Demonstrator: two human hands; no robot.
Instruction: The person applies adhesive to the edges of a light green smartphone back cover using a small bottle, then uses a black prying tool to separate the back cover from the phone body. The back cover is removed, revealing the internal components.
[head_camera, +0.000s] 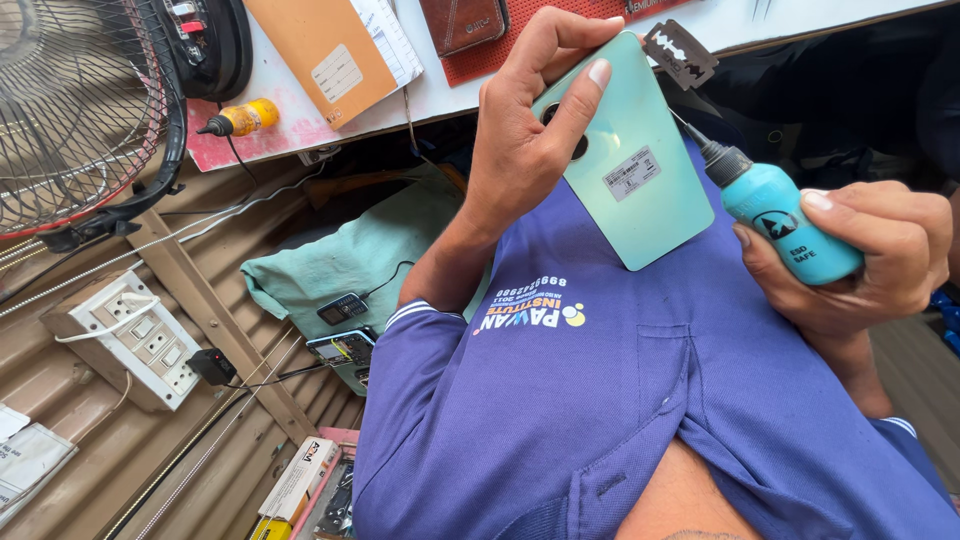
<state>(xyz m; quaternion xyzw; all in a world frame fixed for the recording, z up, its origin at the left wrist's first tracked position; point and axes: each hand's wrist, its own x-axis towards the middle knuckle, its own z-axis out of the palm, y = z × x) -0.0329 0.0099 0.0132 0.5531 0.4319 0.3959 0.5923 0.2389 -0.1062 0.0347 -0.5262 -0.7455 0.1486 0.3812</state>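
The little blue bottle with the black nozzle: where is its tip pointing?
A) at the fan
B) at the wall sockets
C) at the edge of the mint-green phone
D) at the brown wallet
C: the right hand holds the blue bottle with its nozzle against the side edge of the mint-green phone, which the left hand grips.

Mint-green phone back (640, 190), turquoise squeeze bottle (790, 225) with black nozzle, blue polo shirt (600, 400), orange envelope (320, 50), perhaps brown wallet (462, 22)

Near the black-caged fan (70, 110): one mint-green smartphone (640, 190), one turquoise squeeze bottle (785, 220), one steel razor blade (680, 53), one yellow bottle (245, 117).
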